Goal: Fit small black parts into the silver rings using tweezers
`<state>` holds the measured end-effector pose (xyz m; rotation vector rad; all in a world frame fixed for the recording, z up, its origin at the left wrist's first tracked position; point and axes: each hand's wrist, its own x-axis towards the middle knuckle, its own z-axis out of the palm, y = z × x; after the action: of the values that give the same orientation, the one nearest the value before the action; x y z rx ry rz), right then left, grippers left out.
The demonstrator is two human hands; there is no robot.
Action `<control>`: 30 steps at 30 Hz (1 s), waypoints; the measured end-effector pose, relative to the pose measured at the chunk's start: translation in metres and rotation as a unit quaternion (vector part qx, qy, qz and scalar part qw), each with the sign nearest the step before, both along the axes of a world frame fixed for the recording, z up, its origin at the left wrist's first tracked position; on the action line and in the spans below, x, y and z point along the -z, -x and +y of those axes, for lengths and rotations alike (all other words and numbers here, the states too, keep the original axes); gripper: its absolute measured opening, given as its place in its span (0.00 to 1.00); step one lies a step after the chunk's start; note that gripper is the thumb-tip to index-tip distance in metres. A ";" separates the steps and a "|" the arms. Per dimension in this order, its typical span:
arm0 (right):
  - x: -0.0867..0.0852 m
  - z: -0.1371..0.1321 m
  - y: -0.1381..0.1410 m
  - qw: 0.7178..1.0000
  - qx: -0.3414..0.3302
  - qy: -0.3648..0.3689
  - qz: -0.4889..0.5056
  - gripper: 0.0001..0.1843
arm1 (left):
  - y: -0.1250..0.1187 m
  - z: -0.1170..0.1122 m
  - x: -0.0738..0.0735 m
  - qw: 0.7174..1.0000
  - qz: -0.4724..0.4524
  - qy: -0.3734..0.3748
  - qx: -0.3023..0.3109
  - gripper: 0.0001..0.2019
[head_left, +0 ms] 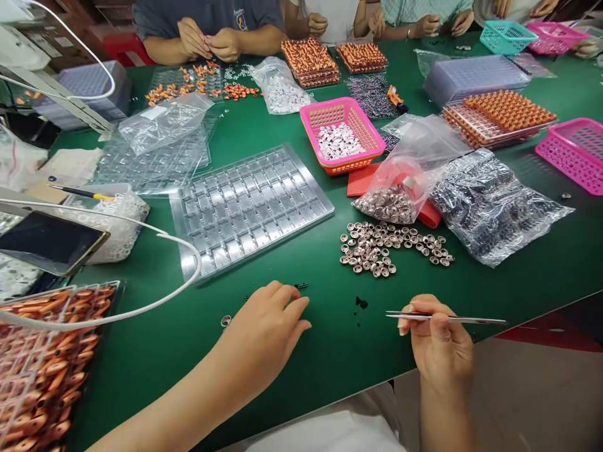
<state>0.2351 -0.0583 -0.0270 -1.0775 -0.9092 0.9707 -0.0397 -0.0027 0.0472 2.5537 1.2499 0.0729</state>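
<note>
My right hand (440,342) is closed round a pair of metal tweezers (466,320), held level above the table with the tips pointing left. A small pile of tiny black pieces (361,302) lies on the table left of the tips. My left hand (273,323) hovers palm down with its fingers loosely bent and apart, and I see nothing held in it. Just beyond its fingertips is a small dark part (300,285). One metal ring-like piece (226,321) rests left of that wrist. Many similar round metal pieces (372,248) are spread out farther back.
A clear compartment tray (254,210) lies ahead. Behind the metal pieces are a plastic bag (391,198) of more, a silvery bag (494,207) and a pink basket (311,116). Trays of orange parts (56,364) and a white cable (155,304) sit left. Other people work across the table.
</note>
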 end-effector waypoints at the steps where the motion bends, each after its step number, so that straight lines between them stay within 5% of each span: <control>1: 0.001 0.001 0.000 1.000 0.001 -0.006 0.004 0.14 | -0.010 0.006 0.000 1.000 -0.009 0.001 0.010 0.08; 8: 0.004 0.000 -0.001 1.000 -0.007 -0.019 0.000 0.14 | -0.072 0.050 0.032 0.995 -0.032 -0.062 0.075 0.10; 16: 0.003 -0.002 0.002 1.000 0.003 -0.024 -0.013 0.13 | -0.086 0.067 0.045 0.994 -0.020 -0.077 0.076 0.10; 25: 0.001 0.001 0.001 0.999 -0.013 0.013 -0.032 0.08 | -0.058 0.029 0.030 0.993 -0.081 -0.040 0.082 0.08; 30: -0.001 0.002 0.001 0.999 -0.029 0.024 -0.033 0.09 | -0.043 -0.006 0.037 0.985 -0.165 -0.008 0.055 0.07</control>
<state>0.2342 -0.0560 -0.0260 -1.1351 -0.9799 1.0138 0.0033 -0.0082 0.0103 2.4865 0.9831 0.4629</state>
